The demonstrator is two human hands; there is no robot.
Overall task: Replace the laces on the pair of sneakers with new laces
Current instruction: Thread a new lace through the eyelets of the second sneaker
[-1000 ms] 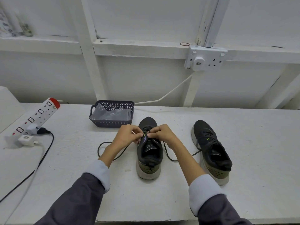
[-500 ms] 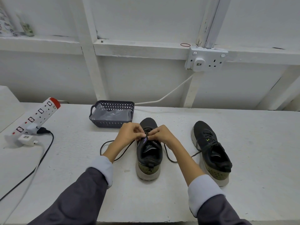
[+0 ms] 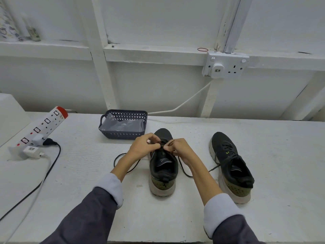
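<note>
On the bench, just in front of the basket and slightly to its right, stands the shoe being worked on, toe toward the basket.

Head view: the left hand and right hand meet over the toe end of the shoe's lacing. Each has its fingers curled and appears to pinch the dark lace. One end of the lace loops out across the bench in front of the basket. The other trails from under the right hand toward the other shoe, which sits well to the basket's right, laced, with its ends loose. The fingers hide the eyelets, so I cannot tell whether the lace is going in or coming out.

The step looks like working the lace through a row near the toe. To do it well, grip close to the tip so the soft cord does not buckle. Hold the eyelet edge steady with the opposite hand, pull the slack through flat and untwisted, and keep both free ends about even before moving up a row.
</note>
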